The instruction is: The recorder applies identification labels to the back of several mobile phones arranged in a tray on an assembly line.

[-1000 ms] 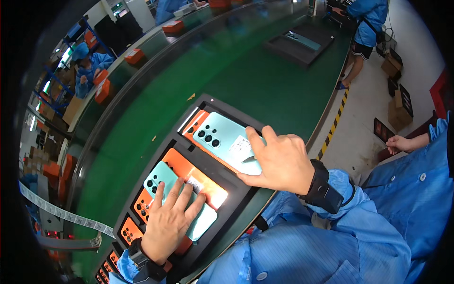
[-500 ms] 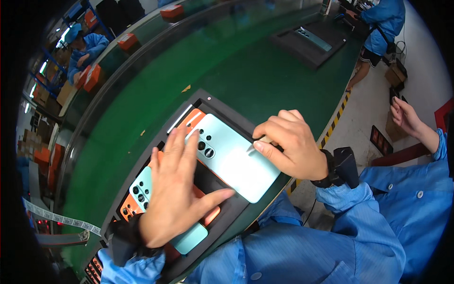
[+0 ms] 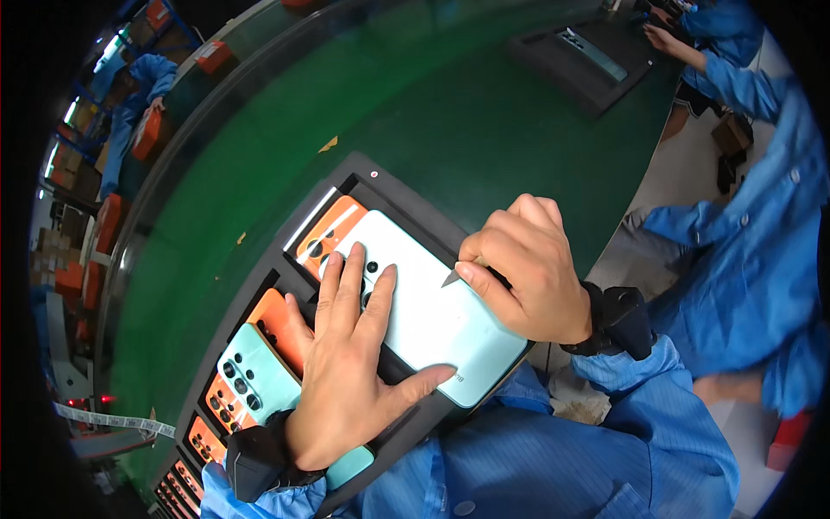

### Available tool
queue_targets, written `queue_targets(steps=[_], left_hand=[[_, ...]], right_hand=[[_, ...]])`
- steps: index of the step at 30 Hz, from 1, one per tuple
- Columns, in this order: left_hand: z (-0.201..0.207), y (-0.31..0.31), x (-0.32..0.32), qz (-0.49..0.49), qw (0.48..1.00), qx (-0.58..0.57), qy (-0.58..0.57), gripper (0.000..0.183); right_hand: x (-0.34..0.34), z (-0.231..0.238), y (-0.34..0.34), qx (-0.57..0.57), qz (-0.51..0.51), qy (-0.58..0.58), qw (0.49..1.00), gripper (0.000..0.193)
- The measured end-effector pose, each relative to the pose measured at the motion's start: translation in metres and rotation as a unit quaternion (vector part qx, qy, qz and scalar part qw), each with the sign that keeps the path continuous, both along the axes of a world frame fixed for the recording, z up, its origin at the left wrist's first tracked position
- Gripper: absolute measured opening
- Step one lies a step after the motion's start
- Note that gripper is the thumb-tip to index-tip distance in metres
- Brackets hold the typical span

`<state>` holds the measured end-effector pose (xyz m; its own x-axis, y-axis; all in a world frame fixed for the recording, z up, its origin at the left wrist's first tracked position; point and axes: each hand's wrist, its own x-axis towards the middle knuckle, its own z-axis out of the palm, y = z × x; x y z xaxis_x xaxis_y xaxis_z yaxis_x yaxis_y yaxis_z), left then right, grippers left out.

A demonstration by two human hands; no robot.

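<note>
Head view shows a black tray (image 3: 285, 259) lying at the near edge of a green worktop (image 3: 450, 130), its slots filled with orange and mint phones lying back up. On top of the tray's far end rests one mint phone (image 3: 424, 311), tilted across the slots with its camera lenses toward the far left. The left hand (image 3: 346, 381) lies flat on it, fingers (image 3: 359, 290) spread over the lens end and thumb stretched along the near edge, pinning it down. The right hand (image 3: 527, 277) sits at the phone's right edge, its fingers pressed together and pinching a thin, pale pointed tab (image 3: 452, 278), seemingly a corner of protective film, though that is too small to tell for sure. By my judgement the peel has only started: the tab is barely lifted, and the back looks otherwise covered. Another mint phone (image 3: 251, 381) and several orange ones (image 3: 333, 233) lie in their slots untouched, so most of the tray appears left to do.
</note>
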<state>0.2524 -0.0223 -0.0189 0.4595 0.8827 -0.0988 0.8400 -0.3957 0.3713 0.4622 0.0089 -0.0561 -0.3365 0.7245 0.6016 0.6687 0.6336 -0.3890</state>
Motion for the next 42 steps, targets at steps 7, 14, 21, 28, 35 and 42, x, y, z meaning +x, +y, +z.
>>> queue_targets(steps=[7,14,21,28,35,42], left_hand=[[0.0002,0.0009,0.0005,0.001,1.0,-0.005,-0.006,0.098],[-0.0003,0.0,0.0001,0.001,1.0,-0.006,-0.016,0.098],[-0.0021,-0.0011,0.0002,0.001,1.0,-0.002,-0.009,0.099],[-0.0005,-0.0017,0.0003,0.0,1.0,-0.002,-0.013,0.098],[-0.0009,-0.0028,-0.0001,-0.003,1.0,0.0,-0.008,0.099],[0.0033,0.0001,0.0034,-0.017,1.0,-0.001,0.007,0.088]], right_hand=[[-0.0019,0.0015,0.0002,0.019,-0.008,-0.012,1.0,0.007],[-0.0034,0.0012,-0.0009,0.03,-0.008,-0.023,0.999,0.007],[-0.004,-0.0002,-0.0009,0.038,-0.004,-0.028,0.999,0.006],[-0.0013,0.001,-0.0002,-0.001,0.014,-0.011,1.0,0.007],[-0.0011,-0.0011,-0.0009,-0.069,0.032,0.014,0.997,0.009],[0.0008,-0.0012,0.0025,-0.045,0.039,0.003,0.998,0.009]])
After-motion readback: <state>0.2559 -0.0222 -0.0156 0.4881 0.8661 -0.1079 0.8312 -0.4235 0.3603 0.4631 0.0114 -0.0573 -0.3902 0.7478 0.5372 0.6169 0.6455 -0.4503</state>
